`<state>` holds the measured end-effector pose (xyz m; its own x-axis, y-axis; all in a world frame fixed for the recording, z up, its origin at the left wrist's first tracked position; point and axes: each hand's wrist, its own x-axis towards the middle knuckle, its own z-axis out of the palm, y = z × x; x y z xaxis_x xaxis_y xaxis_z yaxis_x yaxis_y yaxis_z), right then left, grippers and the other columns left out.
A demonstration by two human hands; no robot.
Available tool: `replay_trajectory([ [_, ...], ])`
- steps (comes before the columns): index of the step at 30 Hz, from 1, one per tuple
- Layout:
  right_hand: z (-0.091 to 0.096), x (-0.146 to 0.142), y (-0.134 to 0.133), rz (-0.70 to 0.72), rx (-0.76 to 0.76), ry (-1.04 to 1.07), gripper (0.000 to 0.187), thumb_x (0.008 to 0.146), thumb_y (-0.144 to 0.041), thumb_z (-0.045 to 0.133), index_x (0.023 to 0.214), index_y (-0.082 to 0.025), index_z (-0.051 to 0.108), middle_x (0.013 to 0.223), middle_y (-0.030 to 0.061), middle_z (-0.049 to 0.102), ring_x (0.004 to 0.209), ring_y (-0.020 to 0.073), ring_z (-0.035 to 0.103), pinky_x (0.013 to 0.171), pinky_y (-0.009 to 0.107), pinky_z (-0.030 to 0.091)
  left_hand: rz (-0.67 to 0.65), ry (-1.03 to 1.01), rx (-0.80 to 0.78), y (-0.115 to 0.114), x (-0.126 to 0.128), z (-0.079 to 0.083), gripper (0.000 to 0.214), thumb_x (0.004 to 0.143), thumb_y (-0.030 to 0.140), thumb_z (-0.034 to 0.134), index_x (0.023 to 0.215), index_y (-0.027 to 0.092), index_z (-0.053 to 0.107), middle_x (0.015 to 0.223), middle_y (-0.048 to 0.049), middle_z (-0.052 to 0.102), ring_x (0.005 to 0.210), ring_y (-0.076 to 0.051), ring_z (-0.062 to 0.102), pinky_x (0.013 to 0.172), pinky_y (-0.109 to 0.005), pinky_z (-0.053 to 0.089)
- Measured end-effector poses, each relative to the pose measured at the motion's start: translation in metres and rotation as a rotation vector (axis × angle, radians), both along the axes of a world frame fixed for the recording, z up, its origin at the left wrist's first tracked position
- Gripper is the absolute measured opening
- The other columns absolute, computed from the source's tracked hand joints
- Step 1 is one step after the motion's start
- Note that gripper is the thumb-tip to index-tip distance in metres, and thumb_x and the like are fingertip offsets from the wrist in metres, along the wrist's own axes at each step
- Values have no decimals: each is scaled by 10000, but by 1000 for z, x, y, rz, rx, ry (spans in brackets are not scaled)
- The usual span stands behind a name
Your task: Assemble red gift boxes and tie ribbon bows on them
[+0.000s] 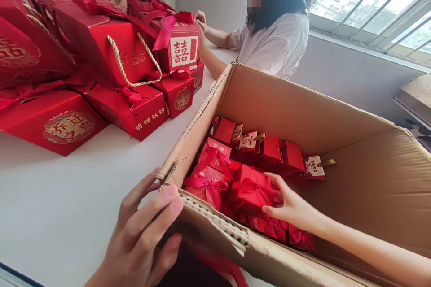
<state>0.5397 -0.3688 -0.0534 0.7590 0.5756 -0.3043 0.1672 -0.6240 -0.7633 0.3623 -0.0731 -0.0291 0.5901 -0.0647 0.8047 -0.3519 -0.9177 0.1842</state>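
Observation:
My left hand (141, 237) grips the near corner of a large open cardboard box (336, 116), fingers curled over its torn rim. My right hand (289, 206) reaches inside the box, thumb and fingers closing on a small red gift box with a ribbon bow (251, 190). Around it lie several more small red gift boxes (269, 150), some with bows, some with paper tags.
Larger red gift boxes and rope-handled bags (111, 49) are stacked on the white table (67, 188) at the left. A person in a white shirt (276, 40) sits across, their hand on a red box with a ribbon (180, 45). A barred window is at the upper right.

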Motion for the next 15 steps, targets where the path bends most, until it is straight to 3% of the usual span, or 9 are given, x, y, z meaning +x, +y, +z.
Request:
replay_trajectory([
  [3,-19,-17,-6,25,30,305,770,693,-395,703,1357,-219,353,1304,175,544,1176,297,565,941,463,476,5,-7,-3,-2,1,0,554,791,105,515,1336,124,415,1110,-121,532,1293,-352,387,992,-462,473],
  [6,-26,-23,-2,-21,-20,356,776,730,-508,655,1380,-252,318,1407,168,442,1304,294,430,1023,493,390,7,0,-2,-3,1,-1,575,785,90,518,1346,132,401,1121,-112,532,1299,-349,383,1004,-457,464],
  [9,-25,-23,11,-43,30,398,741,724,-582,614,1347,-265,367,1466,156,361,1358,296,343,1024,495,389,25,7,6,-4,0,-1,545,778,77,524,1312,129,428,1147,-110,528,1310,-347,369,1019,-460,451],
  [13,-33,-18,20,-8,94,403,760,611,-533,687,1321,-386,457,1393,41,483,1346,297,361,1077,483,328,54,13,38,-7,-3,0,395,797,87,492,1192,81,501,1146,-139,539,1323,-329,356,1040,-444,437],
  [15,-45,-14,18,-86,21,416,790,543,-543,700,1297,-426,497,1273,32,594,1326,299,389,1051,432,392,66,0,57,-8,-2,0,333,826,123,467,1151,79,522,1108,-142,569,1324,-312,361,1025,-425,453],
])
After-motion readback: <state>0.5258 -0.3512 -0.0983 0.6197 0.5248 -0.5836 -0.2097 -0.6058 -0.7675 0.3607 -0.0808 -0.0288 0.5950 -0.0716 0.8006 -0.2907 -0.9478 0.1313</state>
